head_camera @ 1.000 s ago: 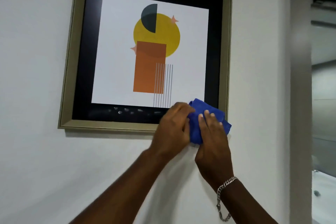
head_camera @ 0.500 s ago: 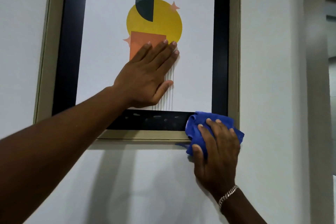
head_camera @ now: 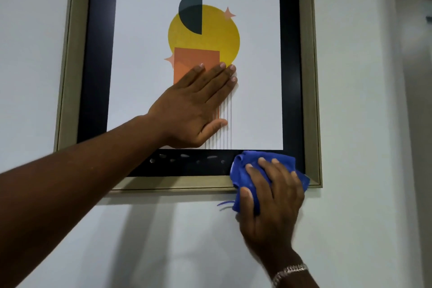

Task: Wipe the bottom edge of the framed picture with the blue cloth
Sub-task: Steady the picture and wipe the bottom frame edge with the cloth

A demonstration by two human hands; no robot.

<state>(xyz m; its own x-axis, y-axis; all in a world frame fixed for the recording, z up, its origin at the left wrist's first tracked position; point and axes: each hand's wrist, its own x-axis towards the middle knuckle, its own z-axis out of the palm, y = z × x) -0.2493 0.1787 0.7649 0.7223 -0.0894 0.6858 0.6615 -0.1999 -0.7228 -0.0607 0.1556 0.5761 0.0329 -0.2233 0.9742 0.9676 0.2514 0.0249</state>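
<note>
Framed picture (head_camera: 308,77) is hanging on a pale wall (head_camera: 30,54), its gold-toned moulding surrounding a black mat and an abstract print. Starting at the left, the person's left hand (head_camera: 194,110) is lying flat and wide open on the glass over the print, fingers spread and holding nothing; it appears to be steadying the frame. Moving right along the lower mat, a row of pale smudges or reflections (head_camera: 184,158) is showing on the dark strip. Further right, near the lower right corner, the right hand (head_camera: 271,192) is pressing the blue cloth (head_camera: 240,168) against the bottom edge (head_camera: 175,183), fingers curled over the bunched fabric, with part of it hanging below the moulding onto the wall. A metal bracelet (head_camera: 289,272) is circling that wrist.

The wiping step seems to be just getting under way at the right end. The next move is likely calling for a steady drag leftward along the lower rail, keeping pressure even while the flat hand is bracing the picture against swinging.
</note>
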